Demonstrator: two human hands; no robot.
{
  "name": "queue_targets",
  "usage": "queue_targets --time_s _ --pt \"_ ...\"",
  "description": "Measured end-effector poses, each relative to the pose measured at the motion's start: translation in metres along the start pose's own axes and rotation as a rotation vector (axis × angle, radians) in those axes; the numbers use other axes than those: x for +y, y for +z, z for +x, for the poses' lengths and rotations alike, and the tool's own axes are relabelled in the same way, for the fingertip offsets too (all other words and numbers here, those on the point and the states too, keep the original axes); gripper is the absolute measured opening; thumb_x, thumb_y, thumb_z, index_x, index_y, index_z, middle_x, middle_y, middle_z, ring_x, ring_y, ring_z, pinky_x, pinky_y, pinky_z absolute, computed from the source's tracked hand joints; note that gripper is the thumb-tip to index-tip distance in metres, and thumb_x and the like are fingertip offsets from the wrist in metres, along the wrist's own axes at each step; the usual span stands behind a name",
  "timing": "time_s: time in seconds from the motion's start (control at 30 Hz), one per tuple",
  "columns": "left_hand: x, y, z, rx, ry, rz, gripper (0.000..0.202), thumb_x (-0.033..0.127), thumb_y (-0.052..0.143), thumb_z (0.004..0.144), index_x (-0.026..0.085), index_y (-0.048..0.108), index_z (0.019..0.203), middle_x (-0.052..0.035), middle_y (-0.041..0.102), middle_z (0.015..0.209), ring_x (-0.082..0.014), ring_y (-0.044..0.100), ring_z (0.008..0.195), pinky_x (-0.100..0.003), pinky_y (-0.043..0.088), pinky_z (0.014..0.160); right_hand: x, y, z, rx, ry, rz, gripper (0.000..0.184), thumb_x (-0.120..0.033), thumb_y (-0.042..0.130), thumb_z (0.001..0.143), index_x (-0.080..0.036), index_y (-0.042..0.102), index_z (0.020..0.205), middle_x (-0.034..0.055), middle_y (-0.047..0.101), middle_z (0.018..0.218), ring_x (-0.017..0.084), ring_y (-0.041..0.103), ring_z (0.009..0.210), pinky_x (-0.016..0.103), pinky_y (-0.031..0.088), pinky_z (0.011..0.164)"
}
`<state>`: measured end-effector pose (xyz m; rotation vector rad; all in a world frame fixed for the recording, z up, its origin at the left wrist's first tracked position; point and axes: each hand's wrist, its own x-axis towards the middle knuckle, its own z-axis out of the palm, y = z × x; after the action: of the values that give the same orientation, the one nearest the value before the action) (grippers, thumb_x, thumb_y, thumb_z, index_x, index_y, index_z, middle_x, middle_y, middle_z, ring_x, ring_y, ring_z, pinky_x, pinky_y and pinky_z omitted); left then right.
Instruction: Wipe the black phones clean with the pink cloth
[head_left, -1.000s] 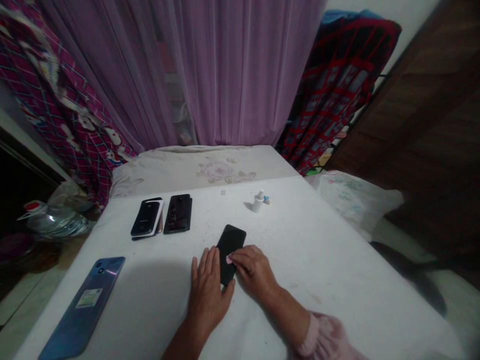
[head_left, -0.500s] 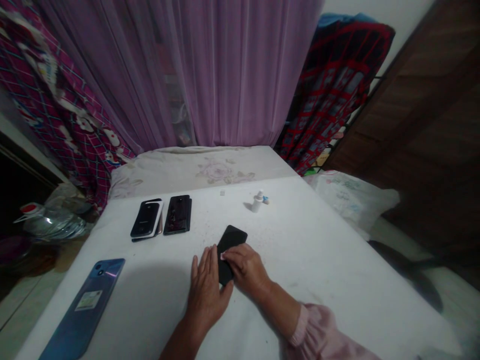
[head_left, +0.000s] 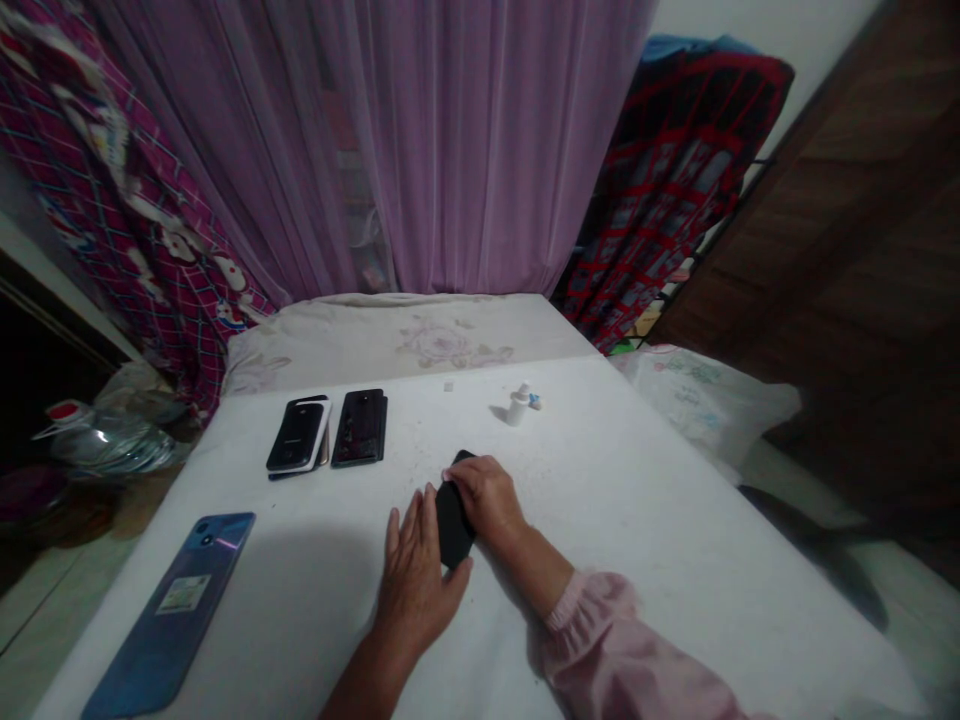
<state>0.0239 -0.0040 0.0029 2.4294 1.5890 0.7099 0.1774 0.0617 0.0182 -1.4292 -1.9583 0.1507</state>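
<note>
We've got the black phone (head_left: 454,530) flat on the white table (head_left: 675,570), our left hand (head_left: 418,580) spread along its left side, thumb at the near end, our right hand (head_left: 489,500) pinching a small pink scrap (head_left: 446,476) towards the far end, a white bottle (head_left: 517,407) standing beyond

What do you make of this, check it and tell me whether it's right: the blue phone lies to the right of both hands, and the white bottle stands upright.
One thing is wrong: in the head view, the blue phone lies to the left of both the left hand and the right hand. The white bottle does stand upright.
</note>
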Motion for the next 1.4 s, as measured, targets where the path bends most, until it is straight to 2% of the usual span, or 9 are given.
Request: queue_targets --time_s 0.17,0.37,0.53,0.67,0.87,0.97,1.2,1.27,1.4 --pt "0.0 -0.002 0.001 -0.003 -0.013 -0.02 0.096 0.026 0.054 0.082 0.014 -0.009 0.153 -0.02 0.043 0.15 -0.0318 0.039 0.14 -0.06 0.022 0.116 -0.007 -0.003 -0.007 -0.055 -0.1 0.053 0.021 -0.016 0.056 0.093 -0.024 0.075 0.098 0.0053 0.074 0.094 0.02 0.064 0.087 0.031 0.05 0.08" --pt "0.001 -0.006 0.003 -0.035 -0.041 -0.042 0.097 0.025 0.054 0.082 0.014 -0.01 0.153 -0.0178 0.044 0.15 -0.03 0.037 0.142 -0.058 0.02 0.117 0.02 0.002 0.032 -0.002 0.065 -0.087 0.018 -0.014 0.061 0.09 -0.023 0.076 0.087 0.0051 0.074 0.088 0.022 0.063 0.084 0.032 0.049 0.077" --pt "-0.012 -0.006 0.004 -0.077 0.03 -0.039 0.097 0.021 0.053 0.078 0.016 -0.008 0.154 -0.016 0.042 0.152 -0.0287 0.035 0.143 -0.057 0.02 0.118 0.02 0.005 0.021 0.061 0.13 -0.139 0.019 -0.015 0.058 0.091 -0.024 0.075 0.09 0.0064 0.072 0.088 0.023 0.061 0.084 0.032 0.048 0.075" --pt "-0.03 0.0 0.004 -0.037 0.075 0.018 0.088 0.019 0.052 0.078 0.016 0.007 0.154 -0.0141 0.043 0.151 -0.0288 0.032 0.144 -0.055 0.021 0.118 0.024 -0.003 0.001 0.103 0.117 -0.13 0.021 -0.017 0.055 0.092 -0.024 0.074 0.091 0.0059 0.07 0.087 0.022 0.06 0.084 0.032 0.048 0.075" --pt "-0.044 0.015 0.005 0.046 0.068 0.086 0.071 0.037 0.055 0.085 0.017 0.03 0.148 -0.0124 0.048 0.148 -0.0305 0.038 0.141 -0.053 0.026 0.117 0.036 -0.012 -0.01 0.136 0.179 -0.128 0.021 -0.019 0.053 0.093 -0.023 0.074 0.093 0.0051 0.07 0.089 0.02 0.06 0.085 0.029 0.045 0.077" --pt "-0.048 0.018 0.009 0.04 0.079 0.091 0.067 0.034 0.054 0.085 0.016 0.033 0.147 -0.0123 0.047 0.149 -0.0293 0.038 0.141 -0.053 0.025 0.118 0.025 -0.009 -0.008 0.114 0.189 -0.168 0.02 -0.016 0.056 0.091 -0.023 0.074 0.091 0.0047 0.071 0.088 0.02 0.06 0.083 0.03 0.041 0.075" --pt "-0.06 0.007 0.029 -0.115 0.138 0.08 0.07 0.03 0.057 0.082 0.019 0.035 0.148 -0.0098 0.043 0.152 -0.0289 0.035 0.143 -0.052 0.027 0.117 -0.023 0.011 0.0 0.049 0.076 -0.141 0.013 -0.016 0.064 0.086 -0.025 0.073 0.09 0.0022 0.072 0.086 0.02 0.061 0.082 0.033 0.036 0.074" --pt "-0.062 0.004 0.031 -0.126 0.152 0.078 0.07 0.029 0.057 0.083 0.019 0.036 0.148 -0.0096 0.042 0.152 -0.029 0.035 0.143 -0.053 0.028 0.117 -0.015 0.006 -0.002 0.049 0.07 -0.144 0.015 -0.016 0.062 0.088 -0.026 0.073 0.09 0.0015 0.072 0.086 0.02 0.061 0.081 0.033 0.036 0.073" --pt "-0.067 0.004 0.028 -0.082 0.214 0.091 0.076 0.03 0.061 0.081 0.021 0.03 0.151 -0.0091 0.042 0.152 -0.0304 0.037 0.141 -0.055 0.031 0.116 0.025 -0.016 -0.016 0.126 0.076 -0.175 0.023 -0.021 0.051 0.095 -0.028 0.072 0.091 0.0016 0.072 0.086 0.022 0.063 0.079 0.035 0.038 0.068"
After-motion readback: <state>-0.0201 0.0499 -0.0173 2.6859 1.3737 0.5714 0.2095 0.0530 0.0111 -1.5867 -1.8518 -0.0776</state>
